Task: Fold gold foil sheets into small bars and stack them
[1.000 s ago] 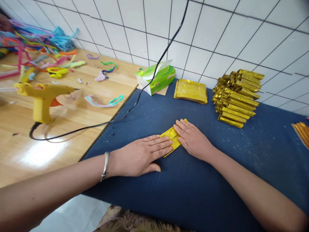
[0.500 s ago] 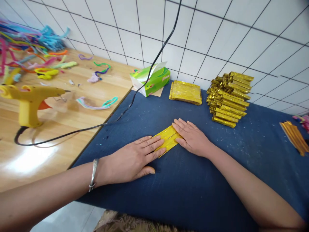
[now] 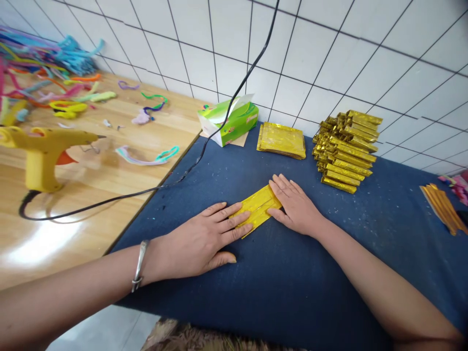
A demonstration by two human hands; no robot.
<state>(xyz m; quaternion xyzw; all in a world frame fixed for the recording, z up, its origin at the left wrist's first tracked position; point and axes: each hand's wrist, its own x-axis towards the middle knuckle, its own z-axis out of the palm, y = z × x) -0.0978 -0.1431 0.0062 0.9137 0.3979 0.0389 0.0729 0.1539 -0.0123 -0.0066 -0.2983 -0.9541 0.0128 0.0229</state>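
Note:
A folded strip of gold foil paper (image 3: pixel 259 207) lies slanted on the dark blue table surface (image 3: pixel 285 273). My left hand (image 3: pixel 210 236) rests flat with fingers spread, its fingertips on the strip's left end. At the opposite end, my right hand (image 3: pixel 294 207) lies open, fingertips touching the foil's right edge. Creases run lengthwise along the gold paper between the two hands. Behind it are a flat stack of gold sheets (image 3: pixel 281 141) and a tall pile of folded gold pieces (image 3: pixel 345 151).
A green tissue box (image 3: pixel 237 124) stands by the tiled wall. A black cord (image 3: pixel 201 155) crosses to a yellow glue gun (image 3: pixel 44 156) on the wooden table (image 3: pixel 109 195). Colourful fuzzy stems (image 3: pixel 73 56) lie far left. Orange-gold strips (image 3: pixel 442 208) are at the right.
My right hand has slid slightly right and away along the strip, uncovering more of the gold paper. My left hand stays nearly where it was.

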